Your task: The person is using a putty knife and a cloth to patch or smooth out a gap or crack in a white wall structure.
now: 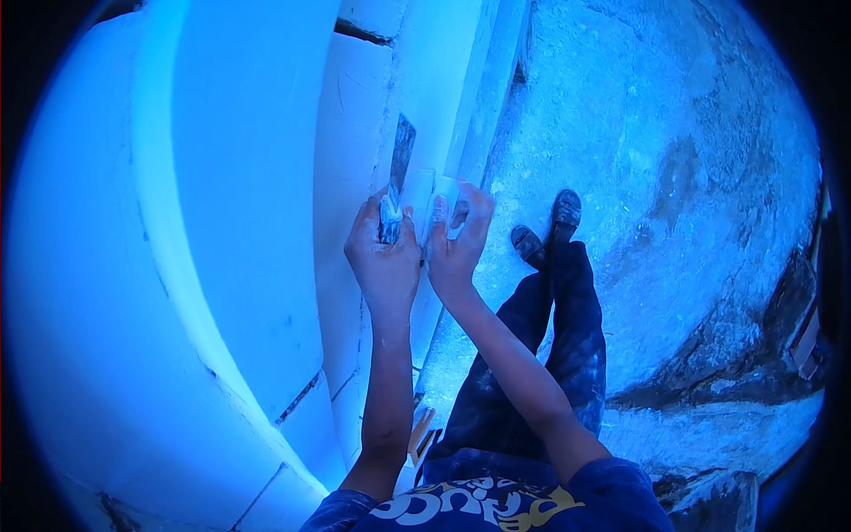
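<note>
My left hand is closed around the smeared handle of what looks like a putty knife. Its narrow, dark blade points away from me, over the pale ledge. Close beside it, my right hand curls with thumb and fingers around a small, pale, block-like piece. A second pale, flat-sided shape lies between the two hands; whether it belongs to the same piece I cannot tell. White residue marks my fingers. Strong blue light washes out the details.
A tall, smooth, pale panel curves along my left. Jointed slabs form the ledge beneath my hands. To the right spreads a rough, stained floor, where my shoes stand. Dark rubble lies at the far right.
</note>
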`<state>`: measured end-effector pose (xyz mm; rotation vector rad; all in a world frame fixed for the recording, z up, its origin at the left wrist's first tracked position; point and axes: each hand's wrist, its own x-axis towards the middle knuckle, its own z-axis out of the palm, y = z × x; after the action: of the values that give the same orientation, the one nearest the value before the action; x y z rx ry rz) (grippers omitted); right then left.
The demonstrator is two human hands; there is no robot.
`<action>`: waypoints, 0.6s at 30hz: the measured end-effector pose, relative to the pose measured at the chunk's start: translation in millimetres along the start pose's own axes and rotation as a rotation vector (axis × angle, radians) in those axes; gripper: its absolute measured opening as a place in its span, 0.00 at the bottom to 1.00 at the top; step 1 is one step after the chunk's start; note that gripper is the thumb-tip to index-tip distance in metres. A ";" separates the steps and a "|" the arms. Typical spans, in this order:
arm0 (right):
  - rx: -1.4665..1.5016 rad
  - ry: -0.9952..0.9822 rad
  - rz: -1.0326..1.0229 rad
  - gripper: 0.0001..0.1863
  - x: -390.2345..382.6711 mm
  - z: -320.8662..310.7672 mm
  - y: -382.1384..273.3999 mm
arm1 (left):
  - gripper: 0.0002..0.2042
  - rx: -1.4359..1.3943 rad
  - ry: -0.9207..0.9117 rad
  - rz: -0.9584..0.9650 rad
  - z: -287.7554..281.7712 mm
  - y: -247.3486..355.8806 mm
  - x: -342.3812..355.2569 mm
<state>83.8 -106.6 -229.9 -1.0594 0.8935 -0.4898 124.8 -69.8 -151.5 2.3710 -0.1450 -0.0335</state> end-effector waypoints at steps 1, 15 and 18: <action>-0.197 0.001 -0.224 0.14 0.3 -2.3 5.0 | 0.15 0.001 -0.010 -0.006 -0.1 0.3 0.7; -0.612 -0.109 -0.539 0.27 -20.7 -21.2 20.6 | 0.14 -0.157 -0.182 -0.161 -8.1 3.3 2.5; -0.599 -0.150 -0.527 0.31 -24.5 -18.5 20.3 | 0.15 -0.147 -0.093 -0.095 -3.4 -7.2 -0.2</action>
<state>53.5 -89.9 -242.3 -1.8777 0.6287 -0.5804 125.6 -62.3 -154.1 2.2288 -0.0719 -0.1939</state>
